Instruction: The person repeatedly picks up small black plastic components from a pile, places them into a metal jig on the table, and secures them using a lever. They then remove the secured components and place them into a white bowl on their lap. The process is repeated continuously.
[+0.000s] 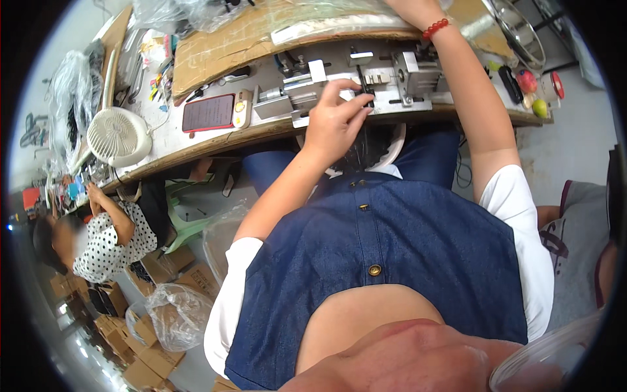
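Observation:
My left hand (336,124) is at the metal jig (405,104) at the table's front edge. Its thumb and fingers close on a thin black strip (360,75) that lies across the jig's middle. Just right of the strip sits a small pale block with notches (377,77). Metal clamp blocks (274,103) stand left of the hand, and a larger silver block (418,73) is to the right. My right arm stretches far over the table; its hand (413,8) is cut off by the top edge, so its fingers are hidden. A red bead bracelet circles that wrist.
A phone with a red case (208,113) and a white device (241,110) lie left of the jig. Further left stands a white fan (119,137). Cardboard (222,59) covers the table's back. Another person (111,242) works at far left, near boxes (157,362).

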`<action>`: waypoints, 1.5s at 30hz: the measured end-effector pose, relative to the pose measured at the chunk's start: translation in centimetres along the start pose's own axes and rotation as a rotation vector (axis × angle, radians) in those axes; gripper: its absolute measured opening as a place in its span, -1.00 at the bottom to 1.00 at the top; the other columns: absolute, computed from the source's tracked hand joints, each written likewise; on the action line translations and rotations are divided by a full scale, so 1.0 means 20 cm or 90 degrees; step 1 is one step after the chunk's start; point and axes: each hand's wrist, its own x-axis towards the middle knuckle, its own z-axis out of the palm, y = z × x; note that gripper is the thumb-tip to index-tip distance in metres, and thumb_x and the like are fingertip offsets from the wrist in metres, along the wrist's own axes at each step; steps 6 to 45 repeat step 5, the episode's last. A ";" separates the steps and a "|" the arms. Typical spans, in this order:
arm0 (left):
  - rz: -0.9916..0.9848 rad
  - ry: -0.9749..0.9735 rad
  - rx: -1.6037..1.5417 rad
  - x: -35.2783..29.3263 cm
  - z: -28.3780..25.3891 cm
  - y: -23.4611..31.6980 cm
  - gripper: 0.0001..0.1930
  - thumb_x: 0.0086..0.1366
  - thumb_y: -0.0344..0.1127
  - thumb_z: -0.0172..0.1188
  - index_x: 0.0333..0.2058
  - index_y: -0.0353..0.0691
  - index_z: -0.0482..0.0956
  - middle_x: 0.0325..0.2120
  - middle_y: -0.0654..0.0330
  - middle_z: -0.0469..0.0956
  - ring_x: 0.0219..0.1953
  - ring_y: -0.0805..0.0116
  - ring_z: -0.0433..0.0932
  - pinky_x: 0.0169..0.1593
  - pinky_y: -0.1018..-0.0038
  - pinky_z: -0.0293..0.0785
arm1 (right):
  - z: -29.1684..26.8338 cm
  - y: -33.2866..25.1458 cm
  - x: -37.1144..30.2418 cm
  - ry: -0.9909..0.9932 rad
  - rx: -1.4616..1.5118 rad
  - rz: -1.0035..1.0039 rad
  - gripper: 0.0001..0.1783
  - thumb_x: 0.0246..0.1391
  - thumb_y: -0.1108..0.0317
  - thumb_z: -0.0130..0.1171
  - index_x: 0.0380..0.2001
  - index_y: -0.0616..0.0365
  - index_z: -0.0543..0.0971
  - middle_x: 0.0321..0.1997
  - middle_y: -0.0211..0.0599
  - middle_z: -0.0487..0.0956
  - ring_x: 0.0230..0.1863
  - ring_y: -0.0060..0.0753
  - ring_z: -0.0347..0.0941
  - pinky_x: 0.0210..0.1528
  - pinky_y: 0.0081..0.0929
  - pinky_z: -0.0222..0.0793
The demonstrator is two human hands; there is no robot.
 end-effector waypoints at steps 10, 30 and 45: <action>0.037 -0.008 0.073 -0.02 0.06 -0.05 -0.78 0.26 -0.34 0.40 -0.11 -0.04 0.74 0.13 0.19 0.62 0.00 0.17 0.71 -0.03 0.42 0.67 | 0.09 0.08 0.08 -0.095 -0.003 0.018 -0.79 -0.04 0.24 0.40 -0.36 0.11 0.76 -0.32 0.01 0.71 -0.15 -0.02 0.68 0.08 -0.16 0.50; 0.037 -0.008 0.073 -0.02 0.06 -0.05 -0.78 0.26 -0.34 0.40 -0.11 -0.04 0.74 0.13 0.19 0.62 0.00 0.17 0.71 -0.03 0.42 0.67 | 0.09 0.08 0.08 -0.095 -0.003 0.018 -0.79 -0.04 0.24 0.40 -0.36 0.11 0.76 -0.32 0.01 0.71 -0.15 -0.02 0.68 0.08 -0.16 0.50; 0.037 -0.008 0.073 -0.02 0.06 -0.05 -0.78 0.26 -0.34 0.40 -0.11 -0.04 0.74 0.13 0.19 0.62 0.00 0.17 0.71 -0.03 0.42 0.67 | 0.09 0.08 0.08 -0.095 -0.003 0.018 -0.79 -0.04 0.24 0.40 -0.36 0.11 0.76 -0.32 0.01 0.71 -0.15 -0.02 0.68 0.08 -0.16 0.50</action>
